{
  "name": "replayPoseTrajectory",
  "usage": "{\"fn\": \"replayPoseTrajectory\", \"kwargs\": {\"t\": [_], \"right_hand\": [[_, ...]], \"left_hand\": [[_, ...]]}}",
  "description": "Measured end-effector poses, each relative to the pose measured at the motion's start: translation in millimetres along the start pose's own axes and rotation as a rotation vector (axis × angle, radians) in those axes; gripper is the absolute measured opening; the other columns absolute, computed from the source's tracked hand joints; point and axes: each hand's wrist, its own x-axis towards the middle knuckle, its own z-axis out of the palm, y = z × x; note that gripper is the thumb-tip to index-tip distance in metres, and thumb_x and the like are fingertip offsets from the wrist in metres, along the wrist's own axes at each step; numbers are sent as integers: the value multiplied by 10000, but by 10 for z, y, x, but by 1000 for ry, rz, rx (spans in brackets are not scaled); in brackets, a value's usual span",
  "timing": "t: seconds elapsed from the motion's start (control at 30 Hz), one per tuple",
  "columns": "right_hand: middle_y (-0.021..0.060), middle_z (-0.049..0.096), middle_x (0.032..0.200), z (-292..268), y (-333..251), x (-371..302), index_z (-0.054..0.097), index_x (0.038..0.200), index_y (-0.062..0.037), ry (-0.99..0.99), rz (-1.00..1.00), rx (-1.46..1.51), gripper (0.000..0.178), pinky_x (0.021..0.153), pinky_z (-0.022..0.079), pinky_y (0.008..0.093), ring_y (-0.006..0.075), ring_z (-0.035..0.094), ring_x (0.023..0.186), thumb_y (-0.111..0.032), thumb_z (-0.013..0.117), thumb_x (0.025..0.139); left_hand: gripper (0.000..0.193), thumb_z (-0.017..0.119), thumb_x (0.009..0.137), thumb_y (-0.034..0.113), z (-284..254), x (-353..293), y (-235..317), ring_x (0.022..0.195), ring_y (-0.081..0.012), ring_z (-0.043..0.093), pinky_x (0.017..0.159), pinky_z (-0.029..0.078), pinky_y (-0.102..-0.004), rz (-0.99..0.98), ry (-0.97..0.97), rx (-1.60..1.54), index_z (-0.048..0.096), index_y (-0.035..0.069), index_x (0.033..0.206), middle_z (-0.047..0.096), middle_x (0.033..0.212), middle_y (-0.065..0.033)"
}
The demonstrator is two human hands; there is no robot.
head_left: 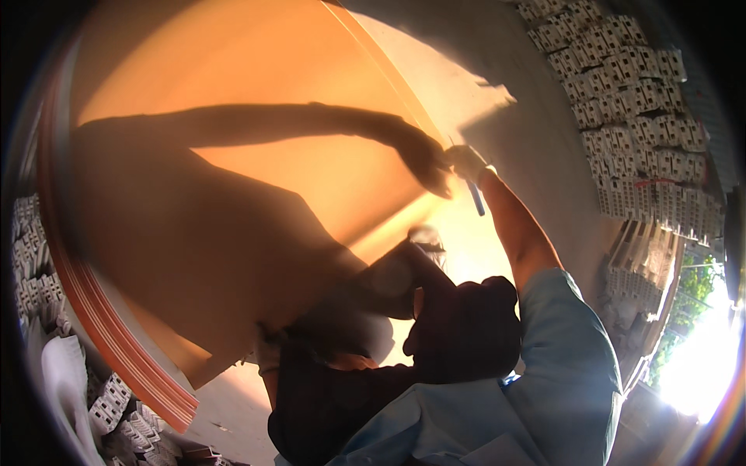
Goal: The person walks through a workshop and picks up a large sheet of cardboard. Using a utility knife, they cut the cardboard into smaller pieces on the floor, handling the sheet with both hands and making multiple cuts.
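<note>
Marking step judged in hand: a blue pen (475, 198) is gripped in the right hand (466, 161) at 1 o'clock against the orange board (256, 70). Left hand not discernible; grip cannot be told. Next, steady pen pressure is needed.

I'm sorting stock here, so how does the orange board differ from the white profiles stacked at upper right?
The orange board is broad, smooth and flat; the white profiles are many narrow hollow pieces with their open ends showing. The orange board carries a person's large shadow; the white profiles are evenly lit. Both catch warm sunlight.
</note>
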Motion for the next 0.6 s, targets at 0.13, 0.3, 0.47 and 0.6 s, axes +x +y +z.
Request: {"fn": "replayPoseTrajectory", "kwargs": {"t": [0.13,0.3,0.47,0.6], "right_hand": [[-5,519,595,-2,41,236,610,831,-70,56,-72,-222,281,438,393,277,104,463,480,-287,769,751],[36,619,713,-199,90,561,653,821,-56,253,65,-119,294,544,479,310,133,573,615,-300,781,721],[22,568,640,-242,145,653,643,829,-76,117,-172,-453,223,489,444,299,123,515,543,-263,746,764],[62,602,666,-265,101,680,660,895,-61,93,-57,-388,247,524,467,325,142,551,547,-289,655,803]], "left_hand": [[465,552,914,378,443,-195,43,981,-275,571,761,530,-373,40,80,104,491,39,1227,554,1155,-123],[445,556,913,306,1060,-280,74,1082,-321,533,869,497,-450,60,41,-50,471,34,1254,536,1213,-133],[400,549,910,238,1139,-361,6,1047,-314,551,866,498,-440,2,187,-76,476,45,1252,560,1171,-124],[364,527,911,195,799,-241,126,1018,-303,571,855,506,-410,-11,148,-153,487,53,1244,579,1141,-111]]}}
